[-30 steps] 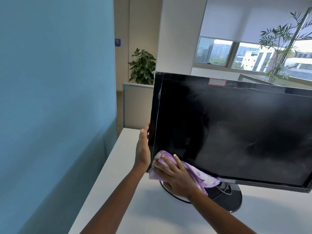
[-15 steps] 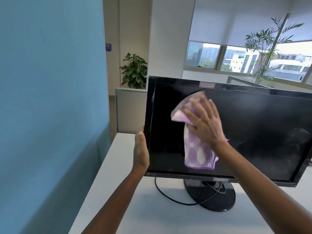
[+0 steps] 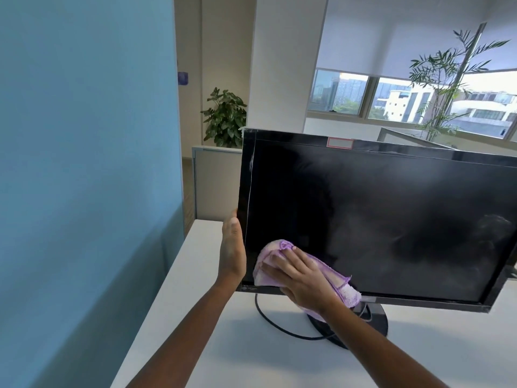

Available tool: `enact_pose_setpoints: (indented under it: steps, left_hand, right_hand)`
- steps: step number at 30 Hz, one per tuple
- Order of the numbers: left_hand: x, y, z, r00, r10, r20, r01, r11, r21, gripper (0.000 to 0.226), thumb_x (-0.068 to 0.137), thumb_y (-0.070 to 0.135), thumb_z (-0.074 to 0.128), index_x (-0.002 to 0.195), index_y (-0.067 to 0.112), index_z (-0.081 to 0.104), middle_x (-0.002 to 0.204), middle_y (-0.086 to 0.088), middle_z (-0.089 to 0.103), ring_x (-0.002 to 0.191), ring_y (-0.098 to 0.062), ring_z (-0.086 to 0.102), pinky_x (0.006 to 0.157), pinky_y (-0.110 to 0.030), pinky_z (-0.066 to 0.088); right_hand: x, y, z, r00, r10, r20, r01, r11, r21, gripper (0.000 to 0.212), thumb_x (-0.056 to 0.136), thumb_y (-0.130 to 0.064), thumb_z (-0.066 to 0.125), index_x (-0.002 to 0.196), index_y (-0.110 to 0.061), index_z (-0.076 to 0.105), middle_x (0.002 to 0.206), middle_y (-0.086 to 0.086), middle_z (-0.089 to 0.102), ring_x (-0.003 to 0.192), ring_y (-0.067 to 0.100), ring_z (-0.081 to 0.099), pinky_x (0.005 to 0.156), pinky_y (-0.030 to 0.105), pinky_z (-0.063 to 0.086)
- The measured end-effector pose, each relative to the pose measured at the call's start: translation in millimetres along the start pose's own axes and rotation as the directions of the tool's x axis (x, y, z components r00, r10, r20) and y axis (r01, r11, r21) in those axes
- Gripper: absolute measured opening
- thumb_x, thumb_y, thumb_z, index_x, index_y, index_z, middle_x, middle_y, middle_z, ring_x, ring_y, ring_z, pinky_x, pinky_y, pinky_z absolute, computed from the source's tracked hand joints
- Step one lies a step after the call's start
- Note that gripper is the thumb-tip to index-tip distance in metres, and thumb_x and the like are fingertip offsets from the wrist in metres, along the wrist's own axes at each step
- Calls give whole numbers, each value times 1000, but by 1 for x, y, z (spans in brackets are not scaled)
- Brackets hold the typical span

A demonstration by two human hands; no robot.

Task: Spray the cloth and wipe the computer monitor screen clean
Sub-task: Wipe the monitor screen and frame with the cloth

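Note:
A black computer monitor [image 3: 391, 214] stands on a white desk [image 3: 212, 345], its dark screen streaked with smudges toward the right. My left hand [image 3: 231, 250] grips the monitor's left edge, fingers hidden behind the frame. My right hand [image 3: 300, 275] presses a purple and white cloth [image 3: 340, 287] flat against the screen's lower left corner; one end of the cloth hangs down past the bottom bezel. No spray bottle is in view.
The monitor's round black base [image 3: 372, 320] and a black cable [image 3: 279, 323] lie on the desk under it. A blue partition [image 3: 84, 177] runs along the left. Behind are a grey divider [image 3: 215, 183], a potted plant [image 3: 225, 119], and windows [image 3: 391, 99].
My right hand swept the cloth from the screen's lower left up to the upper middle, then back down to the lower left corner. My left hand stayed on the monitor's edge.

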State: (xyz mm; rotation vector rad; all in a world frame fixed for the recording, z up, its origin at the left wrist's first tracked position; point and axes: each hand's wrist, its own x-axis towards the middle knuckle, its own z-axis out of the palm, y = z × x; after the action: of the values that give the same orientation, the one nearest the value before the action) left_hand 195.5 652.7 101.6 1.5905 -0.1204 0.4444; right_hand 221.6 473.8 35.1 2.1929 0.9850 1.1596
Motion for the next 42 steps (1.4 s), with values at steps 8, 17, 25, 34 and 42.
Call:
enact_pose_setpoints:
  steps: [8,17,25,34,42]
  left_hand:
    - [27,47,-5,879,452,155,-467,746,475,58,93,38,17,145,14,9,157,-4,4,143,-10,-3,117,-25,2]
    - [79,111,13,764,549,338,-601,418,681,60,93,42,18,145,11,11,157,-8,7,144,-16,-5,118,-36,-6]
    - [85,113,17,807,524,273,-551,500,668,69,93,47,2,140,5,29,150,-11,31,145,-21,12,117,-31,-4]
    - [79,117,19,801,547,245,-548,503,669,56,92,32,19,138,5,35,145,-13,38,142,-23,20,118,-31,0]
    - [76,118,23,807,557,195,-522,520,676,53,92,33,21,132,4,40,139,-14,44,137,-25,30,119,-33,6]
  right_hand:
    - [26,73,-38,989,-109,-97,104,993,-57,45,75,-31,61,119,-26,62,119,-2,65,112,25,61,105,47,35]
    - [62,153,-71,946,239,-220,-246,969,-4,45,90,-34,45,130,-15,53,135,13,54,126,37,47,105,53,31]
    - [41,84,-36,996,81,-26,-79,995,64,62,76,-31,53,136,-21,46,142,6,46,135,30,29,111,50,24]
    - [43,115,-47,980,-198,2,197,978,-64,66,69,-38,70,132,-28,50,139,-2,51,130,23,46,108,50,28]
    - [86,161,-71,986,76,-148,-79,997,-13,52,91,-38,39,139,-16,40,146,12,40,137,29,21,114,43,13]
